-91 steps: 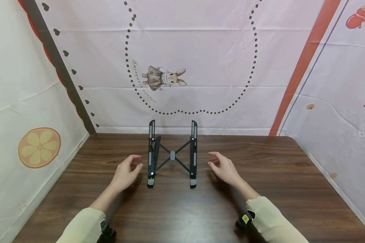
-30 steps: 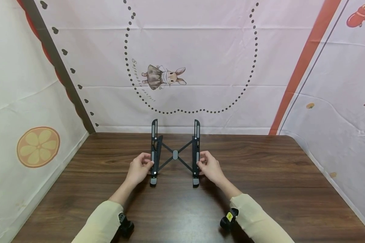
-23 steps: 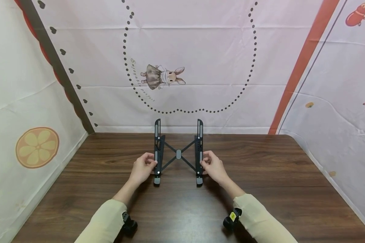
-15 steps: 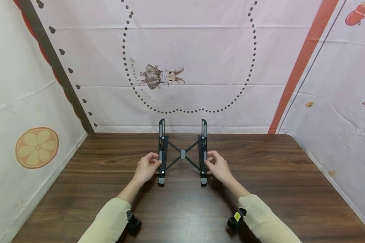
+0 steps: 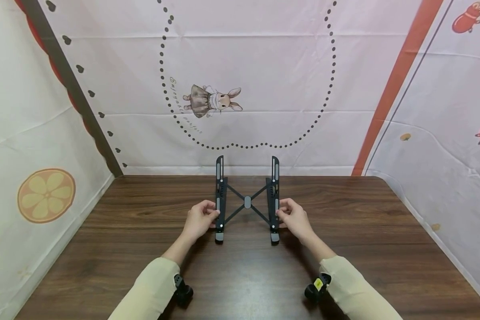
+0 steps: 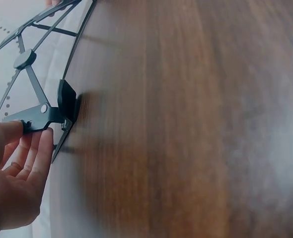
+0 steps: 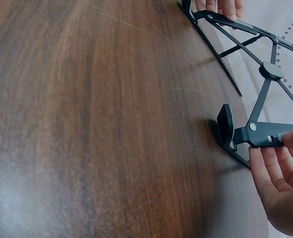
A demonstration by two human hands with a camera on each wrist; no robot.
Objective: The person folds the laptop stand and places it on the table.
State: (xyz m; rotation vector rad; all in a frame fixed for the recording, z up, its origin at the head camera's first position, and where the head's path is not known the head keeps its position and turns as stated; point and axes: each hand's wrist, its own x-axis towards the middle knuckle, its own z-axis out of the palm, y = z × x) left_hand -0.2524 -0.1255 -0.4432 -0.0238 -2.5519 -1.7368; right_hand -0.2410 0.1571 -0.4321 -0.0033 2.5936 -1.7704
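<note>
Stand (image 5: 246, 202) rails pinched; wrist views show thumbs.

The person wears long sleeves of pale cream-yellow cloth that end near each wrist. The left hand (image 5: 198, 221) and right hand (image 5: 296, 218) are bare. Under each wrist sits a small black camera; the right one has a yellow mark.

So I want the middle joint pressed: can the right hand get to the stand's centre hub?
Probably yes: the right hand grips the stand's right rail, and the hub sits uncovered just beside it.
</note>
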